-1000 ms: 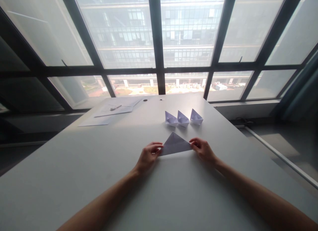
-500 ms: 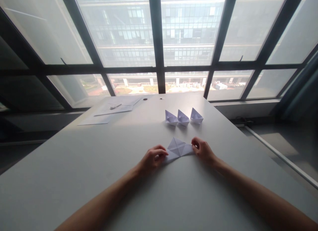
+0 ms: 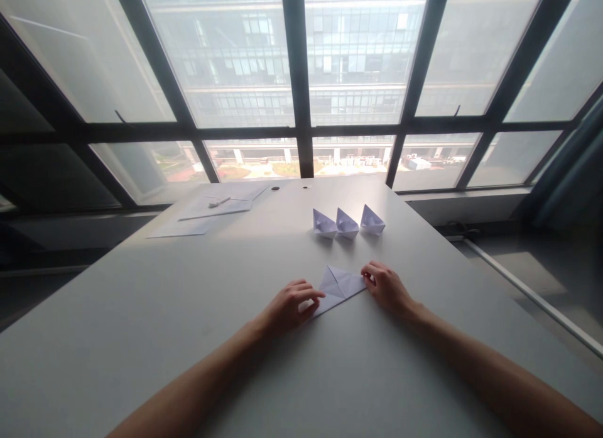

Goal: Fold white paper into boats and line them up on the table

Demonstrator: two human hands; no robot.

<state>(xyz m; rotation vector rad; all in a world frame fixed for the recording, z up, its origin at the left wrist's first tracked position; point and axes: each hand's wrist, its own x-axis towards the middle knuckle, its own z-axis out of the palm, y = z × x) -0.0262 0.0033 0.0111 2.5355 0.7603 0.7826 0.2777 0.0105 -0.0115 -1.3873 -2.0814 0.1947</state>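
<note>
A folded white paper (image 3: 340, 286) lies between my hands, with a diamond-shaped flap in its middle and a straight lower edge. Its right corner is pinched in the fingers of my right hand (image 3: 386, 286). My left hand (image 3: 289, 305) is at the left end; its index finger and thumb are spread apart, and the fingertips touch the paper. Part of the left corner is hidden by these fingers. Beyond the paper, three white paper boats (image 3: 325, 224) stand in a row.
All of this is on a white table (image 3: 188, 300). Flat paper sheets (image 3: 188, 229) lie at the far left, with a small white object (image 3: 219, 202) on top. A round dark hole (image 3: 276, 188) shows near the far edge. Large windows (image 3: 355, 61) rise behind.
The paper's middle flap has gone flatter and its lower edge straighter. My left index finger and thumb have spread apart. My right hand has shifted only slightly.
</note>
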